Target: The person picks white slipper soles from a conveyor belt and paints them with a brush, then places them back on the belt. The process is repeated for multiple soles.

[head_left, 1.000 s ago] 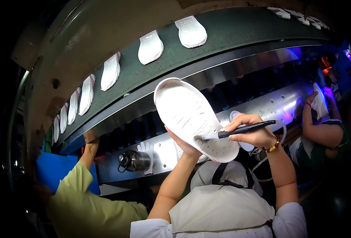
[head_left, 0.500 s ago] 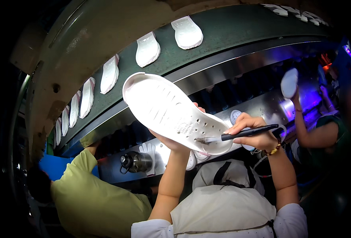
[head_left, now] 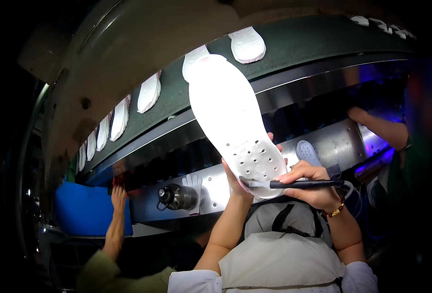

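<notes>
A white shoe sole with small holes at its near end rests in my left hand. That hand wraps around it from below, fingertips showing at the right edge. The far part of the sole is washed out by bright light. Between the thumb and fingers of my right hand is a black-handled brush, with a pale tube curving from its rear end. The bristles touch the sole near its lower left rim.
Beyond my hands runs a green conveyor belt carrying white soles. A metal ledge holds a dark bottle, a white glove and a white perforated piece. On the left, a co-worker's hand is beside a blue bin.
The sole has turned more upright, its far end swinging right and up. The brush tip has shifted to the lower left rim. The left co-worker's body has moved lower in view.
</notes>
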Demonstrator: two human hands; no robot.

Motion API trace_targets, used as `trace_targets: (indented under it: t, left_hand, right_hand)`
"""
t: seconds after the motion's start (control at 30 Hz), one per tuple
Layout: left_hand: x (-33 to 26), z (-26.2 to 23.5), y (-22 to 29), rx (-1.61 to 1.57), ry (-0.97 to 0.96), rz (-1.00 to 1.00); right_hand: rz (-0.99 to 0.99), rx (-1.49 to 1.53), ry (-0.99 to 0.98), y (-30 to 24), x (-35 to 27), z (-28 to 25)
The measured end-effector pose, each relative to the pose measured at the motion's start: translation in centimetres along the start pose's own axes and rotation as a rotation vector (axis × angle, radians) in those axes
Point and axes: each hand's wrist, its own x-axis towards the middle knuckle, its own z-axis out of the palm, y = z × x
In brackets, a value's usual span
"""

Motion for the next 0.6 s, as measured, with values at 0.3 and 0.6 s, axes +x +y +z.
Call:
trace_targets:
  t: [0.3, 0.6]
  left_hand:
    - [0.0, -1.1, 1.7, 0.31, 0.156, -0.141]
    - [1.3, 0.7, 3.4, 0.455, 0.262, -0.631]
  right_hand:
    - [0.037, -0.149, -0.292, -0.6, 1.8, -2.9]
    - [0.072, -0.111, -0.471, -0.2, 1.5, -4.3]
